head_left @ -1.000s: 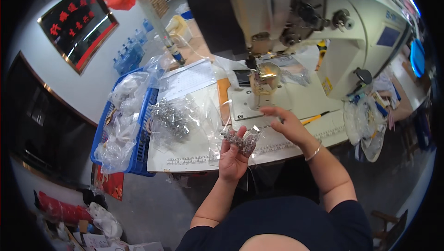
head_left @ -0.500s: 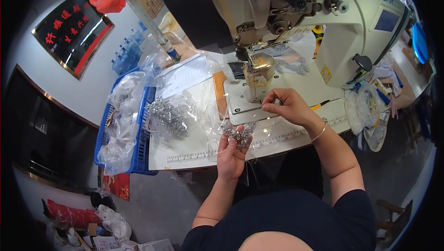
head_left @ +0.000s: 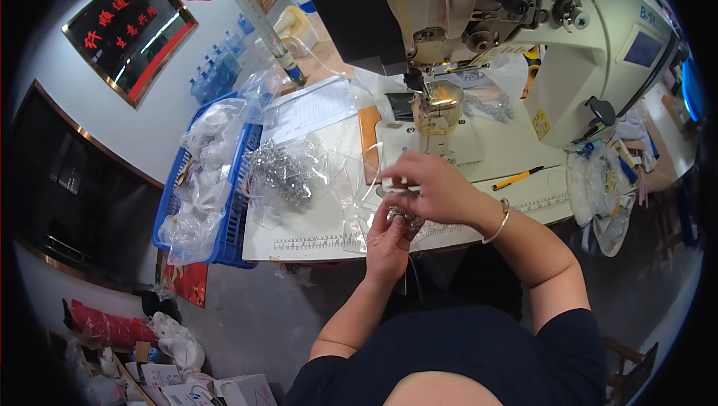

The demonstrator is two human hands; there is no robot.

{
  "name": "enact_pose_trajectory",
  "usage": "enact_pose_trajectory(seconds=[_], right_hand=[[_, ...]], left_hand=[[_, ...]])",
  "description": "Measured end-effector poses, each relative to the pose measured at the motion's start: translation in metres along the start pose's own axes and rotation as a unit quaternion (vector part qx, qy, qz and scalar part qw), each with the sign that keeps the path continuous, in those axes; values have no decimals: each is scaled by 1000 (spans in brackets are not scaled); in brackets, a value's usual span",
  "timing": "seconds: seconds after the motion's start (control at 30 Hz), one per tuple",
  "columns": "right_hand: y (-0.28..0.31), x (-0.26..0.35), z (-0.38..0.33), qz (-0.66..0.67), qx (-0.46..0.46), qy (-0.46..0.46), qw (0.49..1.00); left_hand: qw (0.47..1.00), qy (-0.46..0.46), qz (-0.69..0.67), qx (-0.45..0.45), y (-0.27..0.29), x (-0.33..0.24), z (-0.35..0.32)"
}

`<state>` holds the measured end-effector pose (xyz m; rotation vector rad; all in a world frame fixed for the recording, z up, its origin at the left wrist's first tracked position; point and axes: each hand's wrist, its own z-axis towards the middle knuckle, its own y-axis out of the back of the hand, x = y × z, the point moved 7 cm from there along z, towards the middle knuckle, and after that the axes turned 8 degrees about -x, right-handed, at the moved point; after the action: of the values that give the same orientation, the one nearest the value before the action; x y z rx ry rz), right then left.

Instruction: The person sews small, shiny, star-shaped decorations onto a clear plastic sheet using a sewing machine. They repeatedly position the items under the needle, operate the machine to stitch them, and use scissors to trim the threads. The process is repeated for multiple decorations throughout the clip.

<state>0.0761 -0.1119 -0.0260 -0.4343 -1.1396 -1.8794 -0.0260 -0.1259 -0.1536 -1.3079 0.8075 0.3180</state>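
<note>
My left hand (head_left: 386, 255) grips a glittering silver piece (head_left: 407, 219), its fingers curled around it; it sits just above the table (head_left: 479, 155) by the front edge, partly hidden under my right hand (head_left: 441, 187). What shows of it is crumpled-looking and full of small bright sparkles. My right fingers bend down over it, with something small and white at their tips, and I cannot tell whether they are closed on it. A heap of similar silver pieces (head_left: 280, 174) in clear film lies to the left, near the blue basket (head_left: 238, 200). Writing shows as red characters on the dark wall sign (head_left: 129, 39), fine print on the white sheet (head_left: 310, 112), blue lettering and a yellow label (head_left: 540, 124) on the sewing machine (head_left: 576, 54), and marks along the ruler (head_left: 314, 242). The ruler follows the table's front edge, just beneath my hands; the machine's base plate is close ahead, and white tabletop stretches rightward past the yellow-handled tool (head_left: 516, 179) to the plastic bags (head_left: 598, 189).
</note>
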Motion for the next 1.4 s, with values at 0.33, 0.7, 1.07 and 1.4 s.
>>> enact_pose_trajectory(seconds=[0.33,0.7,1.07,1.4], right_hand=[[-19,-46,-11,95,111,-168,975],[-15,-55,-39,191,-41,-230,954],[47,-72,-66,252,-226,-276,900],[-23,-45,-122,593,-152,-412,675]], left_hand=[[997,-3,56,-43,-4,-14,6],[993,-43,51,-98,0,-9,9],[698,-503,509,-2,-49,-102,-9],[351,-597,695,194,-83,-62,-18]])
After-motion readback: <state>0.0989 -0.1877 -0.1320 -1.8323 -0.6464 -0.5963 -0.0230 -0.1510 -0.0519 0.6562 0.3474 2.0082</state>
